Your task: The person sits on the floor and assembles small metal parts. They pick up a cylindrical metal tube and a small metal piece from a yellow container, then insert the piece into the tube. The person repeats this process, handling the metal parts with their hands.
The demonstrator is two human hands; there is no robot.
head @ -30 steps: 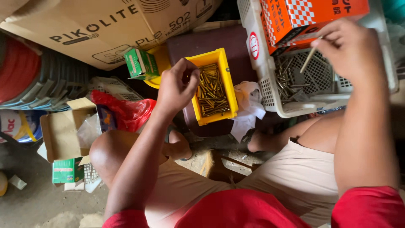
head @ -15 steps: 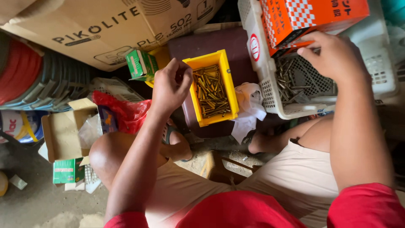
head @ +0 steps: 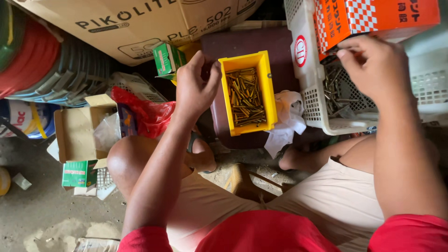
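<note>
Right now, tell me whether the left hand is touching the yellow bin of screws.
Cannot tell. In the head view the left hand overlaps the left rim of the yellow bin, but its fingers could be resting on it or held just above.

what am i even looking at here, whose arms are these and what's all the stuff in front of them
There is one picture, taken by a camera worn on a person's head, looking down. So the two bare arms are that person's own, and the knees and red shirt at the bottom are theirs too.

The left hand hovers beside a yellow bin full of brass-coloured screws; whether it holds anything is unclear. The right hand is over a white plastic basket with grey nails in it, fingers pinched at the edge of an orange checked box; what it grips is hidden.

Around them: a big cardboard carton, a small green box, a red plastic bag and a white rag.
</note>
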